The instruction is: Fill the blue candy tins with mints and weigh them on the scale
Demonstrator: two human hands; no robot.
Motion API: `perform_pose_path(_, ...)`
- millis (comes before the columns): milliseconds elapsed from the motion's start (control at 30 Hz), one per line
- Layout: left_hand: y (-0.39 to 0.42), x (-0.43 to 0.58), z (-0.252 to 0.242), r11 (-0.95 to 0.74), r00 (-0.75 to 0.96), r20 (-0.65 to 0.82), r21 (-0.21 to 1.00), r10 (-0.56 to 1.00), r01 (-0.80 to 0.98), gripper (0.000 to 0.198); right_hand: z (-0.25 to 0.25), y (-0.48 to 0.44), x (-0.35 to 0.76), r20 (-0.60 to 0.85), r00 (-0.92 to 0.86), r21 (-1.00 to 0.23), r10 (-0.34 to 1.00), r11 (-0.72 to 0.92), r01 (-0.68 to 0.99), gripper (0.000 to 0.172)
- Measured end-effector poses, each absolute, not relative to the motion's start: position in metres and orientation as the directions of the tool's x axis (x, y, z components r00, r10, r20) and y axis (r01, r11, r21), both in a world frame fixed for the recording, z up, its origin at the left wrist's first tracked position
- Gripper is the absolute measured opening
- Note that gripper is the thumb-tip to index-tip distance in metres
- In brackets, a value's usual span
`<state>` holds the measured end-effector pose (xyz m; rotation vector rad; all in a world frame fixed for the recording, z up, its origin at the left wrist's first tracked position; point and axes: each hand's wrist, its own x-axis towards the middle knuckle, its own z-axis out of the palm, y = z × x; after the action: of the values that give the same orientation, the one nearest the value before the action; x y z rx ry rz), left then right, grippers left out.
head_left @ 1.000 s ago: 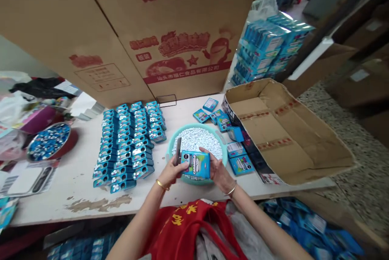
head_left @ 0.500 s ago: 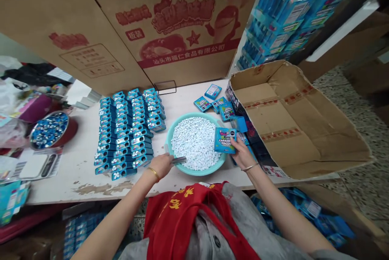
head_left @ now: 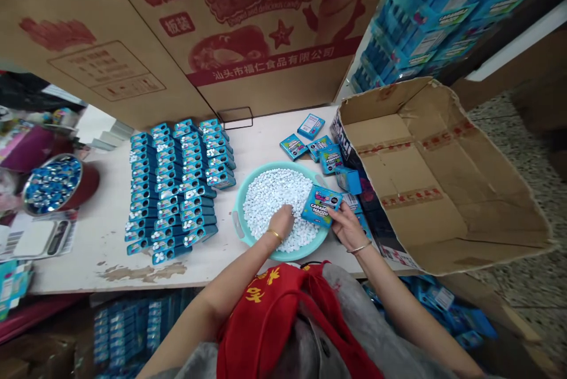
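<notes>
My right hand (head_left: 348,224) grips a blue candy box (head_left: 322,205) by its right side, tilted over the right part of a turquoise basin (head_left: 245,239). Small white candies (head_left: 270,190) fill the basin. My left hand (head_left: 282,222) is closed, low over the candies just left of the box. It holds a metal scoop, now mostly hidden by the hand and the candies. More blue boxes (head_left: 331,159) lie loose behind and beside the basin's right rim.
Rows of blue boxes (head_left: 170,190) with round holes on top stand at left. Beyond them are a red bowl of wrapped sweets (head_left: 84,184) and a white scale (head_left: 38,237). A cardboard tray (head_left: 416,184) sits at right. Large cartons (head_left: 266,90) line the back.
My left hand has moved right with the scoop, from the basin's left rim into the candies. The box in my right hand has shifted slightly left and tilted. The view has shifted a little.
</notes>
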<state>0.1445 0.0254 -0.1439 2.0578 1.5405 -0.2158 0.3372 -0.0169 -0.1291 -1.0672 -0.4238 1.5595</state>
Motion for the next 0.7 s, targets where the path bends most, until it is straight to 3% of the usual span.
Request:
perform_pose_path(200,0.036,0.121,-0.138,-0.216,0.416,-0.356,0.485,0.836,0.848,0.031,-0.118,-0.022,0.351,-0.291,0.217,-0.908,0.932,-0.198,-0.369,0.045)
perform_pose_path(400,0.048,0.075,-0.074,-0.335,0.553,-0.224,0.598,0.803,0.728,0.030,-0.122,-0.023,0.347,-0.104,0.277,-0.993,0.955,-0.115,0.023,0.045)
perform_pose_path(567,0.054,0.066,-0.012,-0.462,0.645,-0.183,0.558,0.741,0.689,0.029,-0.126,-0.014,0.331,0.087,0.134,-0.935,0.987,0.035,0.353,0.037)
perform_pose_path(700,0.059,0.079,0.017,-0.531,0.676,-0.278,0.447,0.683,0.720,0.025,-0.123,-0.009,0.320,0.217,0.032,-0.872,0.976,0.179,0.455,0.034)
